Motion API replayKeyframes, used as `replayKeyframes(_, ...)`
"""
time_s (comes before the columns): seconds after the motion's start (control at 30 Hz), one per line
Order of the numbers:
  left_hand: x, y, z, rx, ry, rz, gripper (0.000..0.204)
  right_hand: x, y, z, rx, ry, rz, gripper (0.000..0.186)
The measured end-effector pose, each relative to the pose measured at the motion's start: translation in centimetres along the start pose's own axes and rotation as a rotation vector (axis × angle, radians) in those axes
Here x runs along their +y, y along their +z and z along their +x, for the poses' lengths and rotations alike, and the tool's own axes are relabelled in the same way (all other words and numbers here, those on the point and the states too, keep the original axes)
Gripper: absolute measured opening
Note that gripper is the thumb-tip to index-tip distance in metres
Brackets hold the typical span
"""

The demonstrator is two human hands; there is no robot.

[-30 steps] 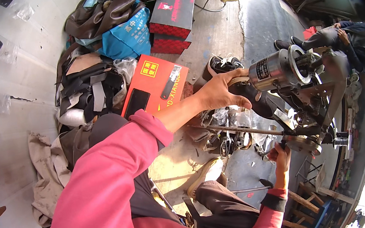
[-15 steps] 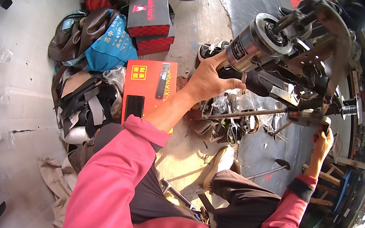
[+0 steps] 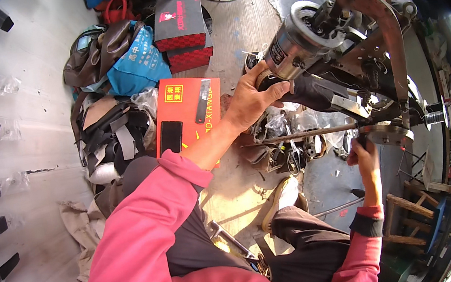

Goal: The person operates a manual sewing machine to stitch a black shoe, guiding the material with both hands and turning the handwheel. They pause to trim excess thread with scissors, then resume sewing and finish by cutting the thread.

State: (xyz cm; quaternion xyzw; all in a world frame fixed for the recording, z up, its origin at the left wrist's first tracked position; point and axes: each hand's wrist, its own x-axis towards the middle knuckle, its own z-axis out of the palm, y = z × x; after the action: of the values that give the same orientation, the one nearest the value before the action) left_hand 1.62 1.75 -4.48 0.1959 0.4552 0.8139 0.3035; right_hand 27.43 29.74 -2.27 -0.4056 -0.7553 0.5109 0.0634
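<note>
On the left, a red box (image 3: pixel 188 103) lies on the floor, a dark phone (image 3: pixel 171 137) on its near end. Right of it, the left hand (image 3: pixel 251 101) pinches the end of a black shoe (image 3: pixel 314 92) between thumb and fingers, just below the machine's metal cylinder (image 3: pixel 289 52). The shoe reaches rightward from that hand under the machine (image 3: pixel 396 51), beyond and left of the right hand (image 3: pixel 364 158). The right hand curls closed at the left edge of the wheel (image 3: pixel 386 135); half a second ago it was at the wheel's near right side. That shift suggests the wheel is being cranked while the left hand keeps its hold on the shoe.
</note>
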Motion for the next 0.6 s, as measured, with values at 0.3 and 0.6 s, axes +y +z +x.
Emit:
replayKeyframes(0.3, 0.7, 0.8, 0.3, 0.028, 0.016, 0.081, 0.051, 1.2, -11.2, 1.2, 0.518, -0.222, 0.066, 0.007)
replayKeyframes(0.6, 2.0, 1.4, 0.3, 0.091, -0.067, 0.166, 0.055, 3.1, -0.8, 1.5, 0.046, 0.146, 0.019, 0.019)
